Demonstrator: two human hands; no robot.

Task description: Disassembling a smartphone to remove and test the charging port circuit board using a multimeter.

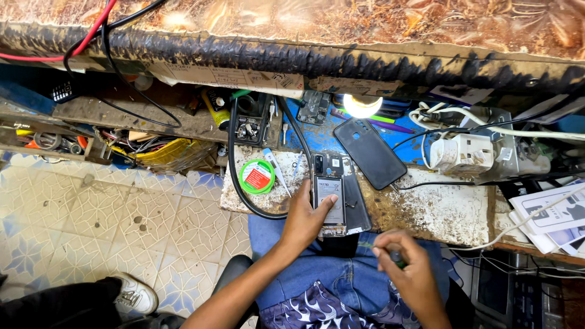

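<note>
Fingers [331,199] of left hand [303,220] curled on opened phone [329,201], thumb on its right face, palm against left edge; phone pinned flat near front edge of surface [439,210], battery side up. Right hand [407,268] closed around thin tool [395,258], green-tipped, tip aimed left toward phone's lower end, held above lap, just off surface. Loose back cover [369,152], dark, lying tilted just beyond phone, up and right. Green tape roll [257,176] left of phone, beside black cable [234,176] looping along edge. Lit bulb [362,105] behind cover. White power adapter [461,153] far right. White shoe [135,295] on tiled floor [109,219], lower left.
</note>
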